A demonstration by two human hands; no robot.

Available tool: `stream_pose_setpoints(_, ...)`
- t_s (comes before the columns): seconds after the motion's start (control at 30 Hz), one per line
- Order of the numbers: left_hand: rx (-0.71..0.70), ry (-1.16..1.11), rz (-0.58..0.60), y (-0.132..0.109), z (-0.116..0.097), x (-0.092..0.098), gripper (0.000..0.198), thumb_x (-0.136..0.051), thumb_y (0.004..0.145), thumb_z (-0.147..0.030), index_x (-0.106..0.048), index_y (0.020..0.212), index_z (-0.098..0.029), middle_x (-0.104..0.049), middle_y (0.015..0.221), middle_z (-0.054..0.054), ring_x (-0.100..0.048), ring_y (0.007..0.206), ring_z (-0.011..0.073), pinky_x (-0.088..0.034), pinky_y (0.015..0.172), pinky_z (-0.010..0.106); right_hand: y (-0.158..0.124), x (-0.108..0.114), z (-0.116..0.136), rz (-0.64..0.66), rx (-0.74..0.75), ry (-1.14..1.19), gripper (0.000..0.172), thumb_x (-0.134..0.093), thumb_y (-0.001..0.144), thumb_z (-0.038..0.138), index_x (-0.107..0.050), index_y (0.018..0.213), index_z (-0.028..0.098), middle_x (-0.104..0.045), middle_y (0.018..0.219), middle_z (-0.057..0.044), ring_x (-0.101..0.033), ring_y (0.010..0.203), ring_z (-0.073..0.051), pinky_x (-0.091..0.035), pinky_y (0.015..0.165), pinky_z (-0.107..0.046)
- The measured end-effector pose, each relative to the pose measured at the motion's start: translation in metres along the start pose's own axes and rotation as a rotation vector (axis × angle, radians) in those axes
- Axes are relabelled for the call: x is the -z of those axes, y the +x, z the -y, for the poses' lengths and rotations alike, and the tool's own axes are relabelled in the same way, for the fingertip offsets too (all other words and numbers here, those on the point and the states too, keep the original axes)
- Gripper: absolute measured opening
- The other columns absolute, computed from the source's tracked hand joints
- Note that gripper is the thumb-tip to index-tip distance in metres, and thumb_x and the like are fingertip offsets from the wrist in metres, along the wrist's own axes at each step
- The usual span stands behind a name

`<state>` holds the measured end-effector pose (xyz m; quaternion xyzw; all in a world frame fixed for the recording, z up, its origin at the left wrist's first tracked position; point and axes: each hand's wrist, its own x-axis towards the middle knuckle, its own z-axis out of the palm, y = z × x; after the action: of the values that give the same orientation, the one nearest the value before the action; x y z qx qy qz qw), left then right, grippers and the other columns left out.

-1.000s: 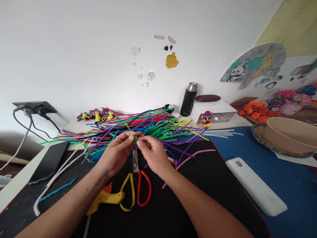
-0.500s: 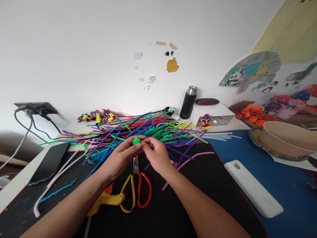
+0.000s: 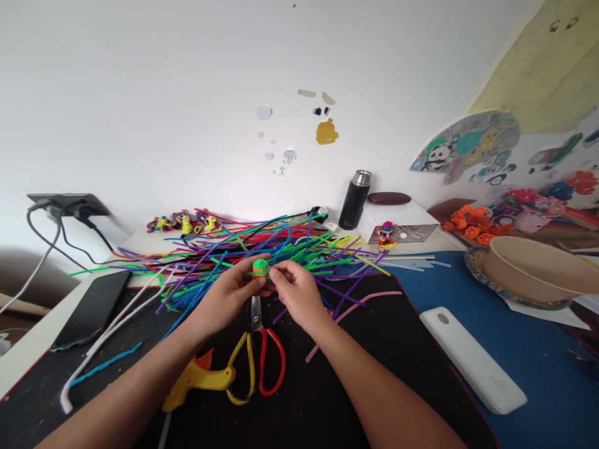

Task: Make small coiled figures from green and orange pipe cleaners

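Observation:
A small green coil of pipe cleaner (image 3: 260, 267) is pinched between the fingers of both hands above a black mat (image 3: 327, 386). My left hand (image 3: 229, 293) grips it from the left, and my right hand (image 3: 297, 290) presses its fingertips on the coil's right side. Behind the hands lies a wide heap of coloured pipe cleaners (image 3: 262, 246). Just below the hands rest scissors with a yellow and a red handle (image 3: 256, 362), and a yellow glue gun (image 3: 199, 377) lies to their left.
A black phone (image 3: 91, 305) and white pipe cleaners (image 3: 112, 327) lie at the left. A white oblong case (image 3: 472, 358) sits on the blue surface at the right, near a beige bowl (image 3: 533, 271). A black flask (image 3: 354, 199) and small figures stand at the back.
The coil has turned in my fingers, its flat spiral face now tilted up. Both hands stayed close together; the view tipped slightly down.

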<state>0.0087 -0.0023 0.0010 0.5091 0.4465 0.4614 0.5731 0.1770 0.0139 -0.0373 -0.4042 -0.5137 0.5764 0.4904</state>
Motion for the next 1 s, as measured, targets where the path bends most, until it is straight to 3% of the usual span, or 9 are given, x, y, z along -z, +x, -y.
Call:
stream_pose_setpoints(0.13, -0.063, 0.122, -0.024, -0.001, -0.004, 0.002, 0.068, -0.095, 0.08, -0.044, -0.072, 0.139, -0.019, -0.079, 0.077, 0.004, -0.074, 0.066, 0.0229, -0.059, 0.064, 0.031, -0.001, 0.001, 0.003, -0.033, 0.025, -0.059, 0.032, -0.072, 0.089, 0.053, -0.068, 0.093, 0.022, -0.059, 0.07, 0.003, -0.044, 0.055, -0.014, -0.034, 0.05, -0.027)
stream_pose_setpoints(0.23, -0.086, 0.19, -0.044, -0.002, -0.007, 0.003, 0.068, -0.092, 0.083, -0.045, -0.07, 0.141, -0.017, -0.073, 0.069, 0.0, -0.066, 0.06, 0.0195, -0.053, 0.058, 0.027, -0.003, 0.001, 0.007, -0.04, 0.063, -0.105, 0.029, -0.071, 0.09, 0.049, -0.07, 0.095, 0.021, -0.062, 0.072, 0.001, -0.046, 0.058, -0.015, -0.034, 0.053, -0.028)
stream_pose_setpoints(0.57, -0.041, 0.225, 0.003, -0.008, -0.01, 0.003, 0.08, -0.091, 0.085, -0.044, -0.059, 0.154, -0.019, -0.066, 0.066, -0.005, -0.057, 0.056, 0.0161, -0.044, 0.054, 0.024, -0.006, 0.002, 0.011, -0.055, 0.15, -0.267, 0.023, -0.069, 0.094, 0.041, -0.073, 0.107, 0.023, -0.05, 0.062, 0.007, -0.049, 0.057, -0.017, -0.037, 0.058, -0.031)
stream_pose_setpoints(0.8, -0.073, 0.322, 0.029, -0.008, -0.005, 0.006, 0.08, -0.082, 0.093, -0.05, -0.051, 0.16, -0.021, -0.067, 0.07, -0.003, -0.062, 0.061, 0.0181, -0.05, 0.058, 0.026, -0.007, 0.001, 0.009, -0.05, 0.217, -0.396, 0.019, -0.067, 0.098, 0.038, -0.076, 0.109, 0.024, -0.054, 0.063, 0.005, -0.052, 0.058, -0.018, -0.037, 0.061, -0.032)
stream_pose_setpoints(1.0, -0.096, 0.287, 0.04, -0.007, -0.006, 0.005, 0.054, -0.081, 0.094, -0.051, -0.058, 0.133, -0.023, -0.074, 0.074, 0.0, -0.073, 0.066, 0.0223, -0.057, 0.059, 0.028, -0.008, 0.002, 0.009, -0.053, 0.225, -0.456, 0.02, -0.065, 0.099, 0.037, -0.076, 0.109, 0.024, -0.057, 0.065, 0.004, -0.053, 0.058, -0.018, -0.035, 0.061, -0.032)
